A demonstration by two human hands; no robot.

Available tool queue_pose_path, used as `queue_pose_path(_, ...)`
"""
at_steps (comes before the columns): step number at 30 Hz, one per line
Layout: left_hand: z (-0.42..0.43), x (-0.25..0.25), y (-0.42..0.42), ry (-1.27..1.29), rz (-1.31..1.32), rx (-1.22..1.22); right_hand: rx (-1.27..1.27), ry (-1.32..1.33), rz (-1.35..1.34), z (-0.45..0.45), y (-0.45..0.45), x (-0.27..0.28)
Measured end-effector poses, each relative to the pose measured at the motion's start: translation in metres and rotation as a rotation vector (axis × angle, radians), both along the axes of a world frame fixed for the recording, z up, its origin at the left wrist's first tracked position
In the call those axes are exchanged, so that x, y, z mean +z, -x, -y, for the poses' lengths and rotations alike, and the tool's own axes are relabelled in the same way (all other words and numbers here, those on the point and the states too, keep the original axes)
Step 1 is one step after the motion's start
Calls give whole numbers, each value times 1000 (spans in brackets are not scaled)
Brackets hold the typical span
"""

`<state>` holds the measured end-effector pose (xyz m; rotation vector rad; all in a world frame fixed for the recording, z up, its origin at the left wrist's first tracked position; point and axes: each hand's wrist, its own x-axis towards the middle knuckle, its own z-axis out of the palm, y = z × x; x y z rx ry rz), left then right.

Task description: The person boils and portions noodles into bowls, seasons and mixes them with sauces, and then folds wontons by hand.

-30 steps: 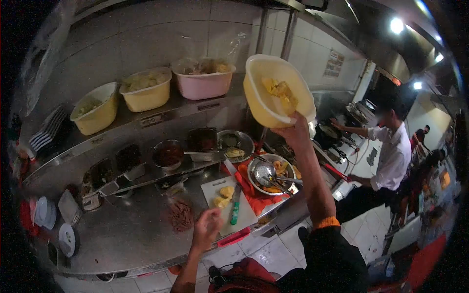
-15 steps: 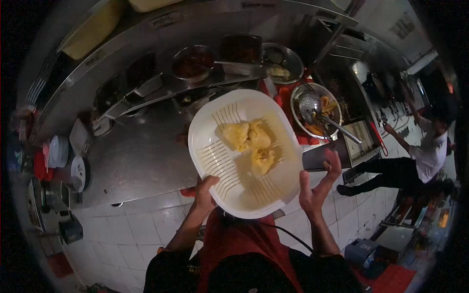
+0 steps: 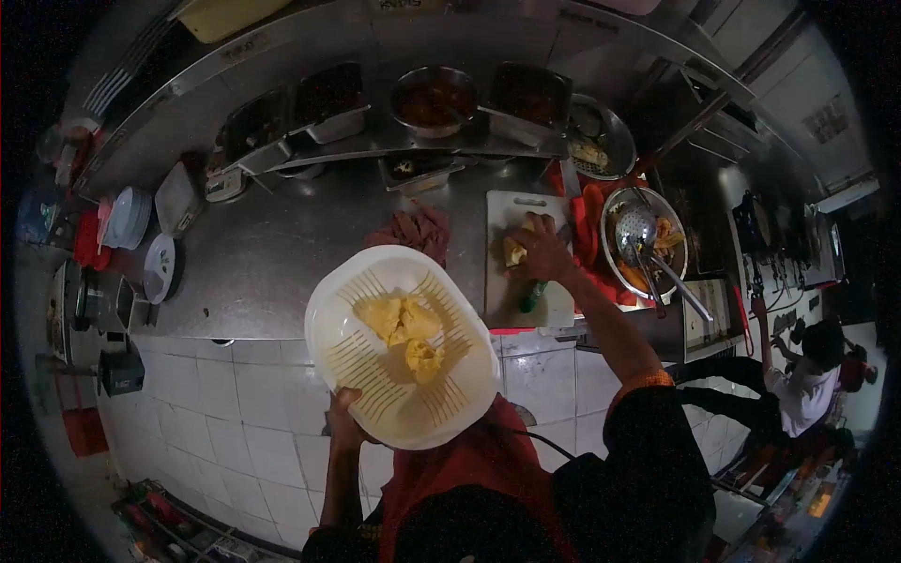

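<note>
My left hand [image 3: 348, 418] grips the lower left rim of a pale slotted basket [image 3: 418, 415], which is tilted toward me. Several yellow food pieces [image 3: 399, 319] lie inside it. Over the white cutting board [image 3: 502, 214], my right hand [image 3: 544, 251] has its fingers closed around a yellow food piece [image 3: 515, 251]. A green knife handle [image 3: 533, 296] lies on the board just below that hand. The knife's blade is mostly hidden.
A crumpled reddish cloth [image 3: 413, 232] lies beside the board. To the right stands a metal bowl [image 3: 683, 246] with a skimmer [image 3: 636, 228]. Sauce pans [image 3: 433, 98] line the rack behind. Plates [image 3: 129, 218] are stacked at left. A person in white [image 3: 805, 399] is at far right.
The basket has moved left and down in my left hand. My right hand has left the basket's side and reached to the board, closing on a food piece.
</note>
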<state>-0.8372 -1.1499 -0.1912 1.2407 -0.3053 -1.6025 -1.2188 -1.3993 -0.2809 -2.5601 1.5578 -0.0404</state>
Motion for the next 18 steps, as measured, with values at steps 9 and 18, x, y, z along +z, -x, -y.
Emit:
queue_pose_path(9,23,-50,-6,88,-185,-120,-58,52,153,15,-9,18)
queue_pose_path(18,64,-22,17,-14,-113,-331,247,-257,834,-90,-99,189)
